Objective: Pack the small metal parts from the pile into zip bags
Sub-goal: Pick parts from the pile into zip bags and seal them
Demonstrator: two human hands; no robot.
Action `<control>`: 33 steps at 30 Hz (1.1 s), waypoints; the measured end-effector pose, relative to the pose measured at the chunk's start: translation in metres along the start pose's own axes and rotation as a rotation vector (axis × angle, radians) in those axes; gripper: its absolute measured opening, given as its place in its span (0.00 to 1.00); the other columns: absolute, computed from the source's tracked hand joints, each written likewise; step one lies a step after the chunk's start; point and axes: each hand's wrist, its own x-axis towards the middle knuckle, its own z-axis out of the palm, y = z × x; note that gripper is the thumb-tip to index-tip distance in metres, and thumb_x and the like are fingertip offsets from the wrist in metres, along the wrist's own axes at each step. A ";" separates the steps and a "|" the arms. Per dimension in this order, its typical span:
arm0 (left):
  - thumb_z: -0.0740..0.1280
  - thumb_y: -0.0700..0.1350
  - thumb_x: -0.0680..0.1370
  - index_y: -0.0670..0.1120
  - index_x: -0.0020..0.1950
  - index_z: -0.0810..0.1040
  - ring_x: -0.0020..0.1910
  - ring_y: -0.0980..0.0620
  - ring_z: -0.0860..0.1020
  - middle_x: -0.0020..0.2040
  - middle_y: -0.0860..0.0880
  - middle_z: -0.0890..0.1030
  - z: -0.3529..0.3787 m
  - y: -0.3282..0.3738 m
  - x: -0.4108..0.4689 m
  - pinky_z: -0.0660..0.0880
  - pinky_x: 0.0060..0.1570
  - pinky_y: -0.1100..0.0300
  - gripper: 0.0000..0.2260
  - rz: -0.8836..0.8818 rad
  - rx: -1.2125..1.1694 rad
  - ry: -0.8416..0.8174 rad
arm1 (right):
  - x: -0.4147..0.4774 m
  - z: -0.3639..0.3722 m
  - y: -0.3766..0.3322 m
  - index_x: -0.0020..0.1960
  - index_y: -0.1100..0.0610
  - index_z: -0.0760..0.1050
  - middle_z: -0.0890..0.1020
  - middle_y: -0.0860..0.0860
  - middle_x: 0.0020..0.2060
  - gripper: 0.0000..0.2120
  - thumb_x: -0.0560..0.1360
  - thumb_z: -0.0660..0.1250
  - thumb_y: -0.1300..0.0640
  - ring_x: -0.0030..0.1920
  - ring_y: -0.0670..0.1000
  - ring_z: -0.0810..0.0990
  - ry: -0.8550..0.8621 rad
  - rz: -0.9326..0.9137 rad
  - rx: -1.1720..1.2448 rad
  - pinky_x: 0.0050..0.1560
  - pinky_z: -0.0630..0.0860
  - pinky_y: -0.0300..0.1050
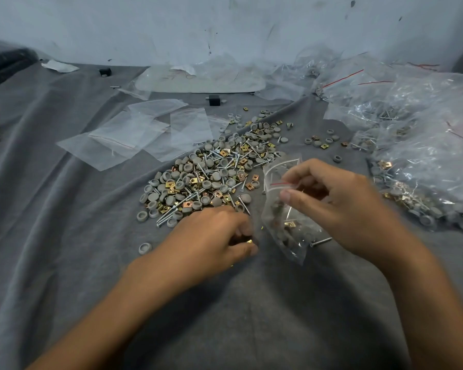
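A loose pile of grey round caps, silver screws and brass-coloured square clips (211, 177) lies in the middle of the grey cloth (64, 209). At about five o'clock from the pile, the right hand (340, 204) pinches a small clear zip bag with a red seal line (286, 214) near its mouth. The thumb is on the near side and the fingers are behind, so the bag hangs down with a few caps and a clip already in its bottom. A single silver screw (320, 241) shows at the bag's lower edge; I cannot tell whether it is inside or just outside.

At six o'clock from the pile, the left hand (217, 236) sits knuckles up at the near rim with its fingers curled in. A brass-coloured piece (249, 241) shows at the fingertips and looks pinched, though blur hides the exact grip.

Flat empty clear zip bags (145, 134) lie at ten o'clock from the pile, and a heap of filled clear bags (425, 156) lies at three o'clock.

The step in hand seems to be gathering parts for a half-filled bag. The next move calls for carrying the pinched piece toward two o'clock to the bag's mouth. The right hand would need to hold that mouth open wide enough that nothing drops onto the cloth.
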 end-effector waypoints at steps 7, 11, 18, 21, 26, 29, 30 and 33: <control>0.74 0.53 0.75 0.54 0.44 0.79 0.37 0.65 0.74 0.38 0.61 0.78 -0.003 -0.005 0.001 0.69 0.39 0.63 0.06 -0.044 -0.152 0.054 | 0.000 -0.009 -0.004 0.48 0.49 0.80 0.83 0.48 0.38 0.06 0.74 0.72 0.47 0.38 0.52 0.81 0.063 -0.029 0.124 0.42 0.79 0.54; 0.76 0.50 0.75 0.53 0.44 0.80 0.34 0.57 0.79 0.37 0.59 0.82 -0.019 -0.009 0.004 0.74 0.36 0.59 0.05 -0.042 -0.525 0.365 | 0.000 -0.003 -0.008 0.45 0.49 0.81 0.83 0.49 0.36 0.04 0.74 0.74 0.51 0.37 0.49 0.81 -0.021 -0.030 0.107 0.40 0.78 0.48; 0.75 0.49 0.75 0.54 0.46 0.82 0.34 0.43 0.76 0.37 0.53 0.81 -0.019 0.000 0.002 0.74 0.33 0.50 0.03 0.085 -0.685 0.493 | 0.002 0.023 -0.015 0.44 0.49 0.80 0.80 0.43 0.38 0.05 0.74 0.75 0.51 0.42 0.44 0.79 -0.158 -0.094 -0.049 0.43 0.75 0.41; 0.73 0.50 0.77 0.55 0.48 0.83 0.30 0.51 0.74 0.36 0.57 0.79 -0.021 -0.006 0.002 0.71 0.30 0.55 0.02 0.073 -0.574 0.471 | 0.001 0.023 -0.015 0.44 0.49 0.81 0.80 0.43 0.38 0.04 0.74 0.75 0.51 0.42 0.44 0.79 -0.149 -0.102 -0.057 0.44 0.76 0.43; 0.69 0.49 0.79 0.55 0.47 0.82 0.30 0.63 0.73 0.36 0.58 0.81 -0.057 -0.045 -0.010 0.71 0.30 0.71 0.03 -0.120 -0.547 0.668 | 0.001 0.012 -0.013 0.45 0.49 0.81 0.82 0.45 0.37 0.04 0.74 0.73 0.49 0.40 0.48 0.81 -0.065 -0.084 0.029 0.42 0.78 0.49; 0.70 0.51 0.79 0.55 0.43 0.81 0.34 0.62 0.77 0.37 0.56 0.82 -0.068 -0.070 -0.016 0.75 0.37 0.60 0.05 -0.299 -0.346 0.598 | 0.000 0.009 -0.012 0.44 0.47 0.80 0.83 0.45 0.37 0.03 0.75 0.73 0.49 0.39 0.49 0.82 -0.054 -0.069 0.048 0.42 0.78 0.51; 0.70 0.52 0.78 0.56 0.42 0.81 0.36 0.61 0.78 0.37 0.57 0.82 -0.069 -0.074 -0.017 0.75 0.39 0.58 0.05 -0.347 -0.248 0.501 | -0.001 0.008 -0.012 0.44 0.47 0.80 0.83 0.45 0.37 0.03 0.75 0.73 0.49 0.40 0.49 0.82 -0.055 -0.065 0.047 0.42 0.78 0.51; 0.72 0.53 0.77 0.57 0.40 0.81 0.37 0.62 0.78 0.36 0.60 0.82 -0.065 -0.076 -0.017 0.74 0.41 0.57 0.06 -0.424 -0.080 0.231 | -0.001 0.007 -0.013 0.44 0.46 0.80 0.84 0.45 0.37 0.03 0.74 0.72 0.49 0.39 0.49 0.82 -0.064 -0.056 0.048 0.42 0.79 0.53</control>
